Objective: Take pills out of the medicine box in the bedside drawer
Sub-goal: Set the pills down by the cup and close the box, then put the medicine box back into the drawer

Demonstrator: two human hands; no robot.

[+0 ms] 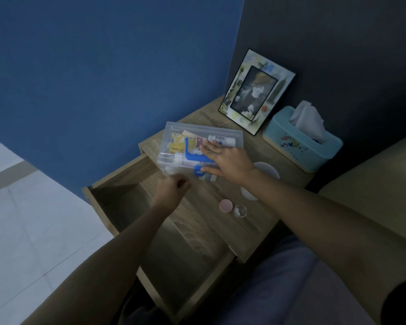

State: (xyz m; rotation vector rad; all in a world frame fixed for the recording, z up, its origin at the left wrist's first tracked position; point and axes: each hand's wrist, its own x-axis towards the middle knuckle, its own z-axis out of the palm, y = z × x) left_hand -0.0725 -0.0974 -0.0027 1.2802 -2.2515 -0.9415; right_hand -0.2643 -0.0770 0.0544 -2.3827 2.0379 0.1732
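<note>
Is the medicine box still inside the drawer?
No, the clear medicine box sits on the nightstand top under the right hand, and the open drawer beside it looks empty.

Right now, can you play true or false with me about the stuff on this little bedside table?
1. The drawer is pulled open. True.
2. The clear medicine box sits inside the drawer. False: it rests on the tabletop, with the right hand laid flat on its lid.
3. The tissue box is pink. False: it is light blue, with a white tissue sticking out.
4. A picture frame stands at the back of the table, leaning against the dark wall. True.
5. The small clear dish holding white pills has a pink lid lying beside it. True.
6. The left hand is spread wide open. False: its fingers are curled in, near the medicine box's corner.
</note>
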